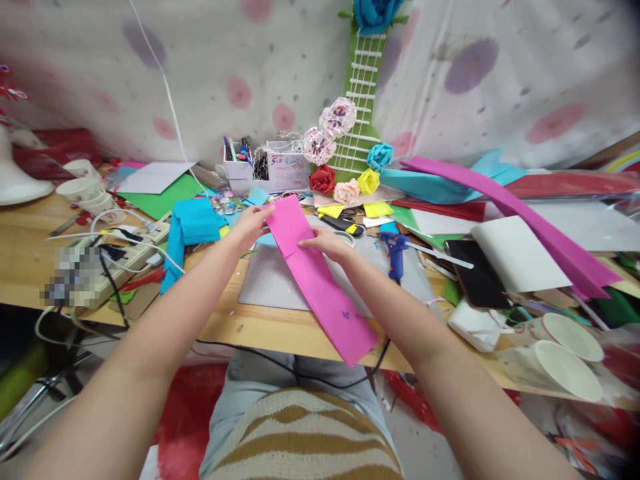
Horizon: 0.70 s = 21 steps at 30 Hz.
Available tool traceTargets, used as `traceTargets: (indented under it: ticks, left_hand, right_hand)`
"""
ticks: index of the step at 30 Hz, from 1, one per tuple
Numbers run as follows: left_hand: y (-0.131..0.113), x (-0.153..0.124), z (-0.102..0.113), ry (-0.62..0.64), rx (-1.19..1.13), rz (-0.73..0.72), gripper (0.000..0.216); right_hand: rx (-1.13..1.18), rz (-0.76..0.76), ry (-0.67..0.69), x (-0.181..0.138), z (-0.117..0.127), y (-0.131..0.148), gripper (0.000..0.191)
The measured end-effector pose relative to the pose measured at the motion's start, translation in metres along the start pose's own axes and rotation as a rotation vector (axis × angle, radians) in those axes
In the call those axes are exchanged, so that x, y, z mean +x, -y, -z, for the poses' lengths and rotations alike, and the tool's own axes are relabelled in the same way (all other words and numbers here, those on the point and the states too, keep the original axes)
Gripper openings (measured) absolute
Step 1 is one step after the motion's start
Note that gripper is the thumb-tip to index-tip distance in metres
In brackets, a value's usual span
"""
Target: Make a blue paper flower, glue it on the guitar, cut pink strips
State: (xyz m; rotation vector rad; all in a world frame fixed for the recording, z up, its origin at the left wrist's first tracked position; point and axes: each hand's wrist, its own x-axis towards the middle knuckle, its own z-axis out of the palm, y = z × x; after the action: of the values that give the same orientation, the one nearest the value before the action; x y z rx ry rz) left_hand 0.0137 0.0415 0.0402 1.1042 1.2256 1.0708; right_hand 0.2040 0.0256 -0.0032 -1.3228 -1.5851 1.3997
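A long pink paper strip (pixel 320 280) lies slantwise over a grey cutting mat (pixel 270 283), its near end hanging past the table's front edge. My left hand (pixel 250 227) pinches the strip's far left edge, fingers closed on the paper. My right hand (pixel 327 243) presses and grips the strip's right edge a little nearer to me. Both forearms reach in from the bottom of the view.
A blue glue gun (pixel 395 250) and scissors (pixel 345 227) lie just right of my hands. Blue folded paper (pixel 187 230), a power strip (pixel 107 257) with cables, paper flowers (pixel 330 153), a pen box (pixel 267 167), coloured sheets and paper cups (pixel 565 353) crowd the wooden table (pixel 260 327).
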Motion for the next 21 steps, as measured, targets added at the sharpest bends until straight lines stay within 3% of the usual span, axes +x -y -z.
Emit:
traceTargets:
  ticks: [3, 5, 10, 15, 17, 21]
  left_hand:
    - [0.015, -0.02, -0.01, 0.173, -0.164, 0.116, 0.023]
    - [0.024, -0.032, -0.014, 0.184, -0.137, 0.139, 0.027]
    - [0.026, -0.046, -0.014, 0.056, -0.004, 0.057, 0.041]
    - [0.019, -0.046, -0.013, -0.043, 0.034, -0.029, 0.068]
    - [0.02, -0.045, -0.013, -0.015, 0.049, -0.092, 0.064]
    - [0.027, -0.045, -0.011, 0.049, 0.151, -0.223, 0.027]
  right_hand:
    - [0.156, 0.015, -0.08, -0.002, -0.005, 0.001, 0.03]
    - [0.168, 0.018, -0.12, -0.004, -0.007, 0.002, 0.03]
    - [0.147, 0.015, -0.091, -0.011, -0.002, 0.008, 0.03]
    - [0.205, -0.062, -0.198, -0.017, -0.002, 0.017, 0.054]
    - [0.222, -0.062, -0.253, -0.019, -0.003, 0.018, 0.067]
    - [0.242, 0.028, -0.245, -0.025, -0.002, 0.019, 0.073]
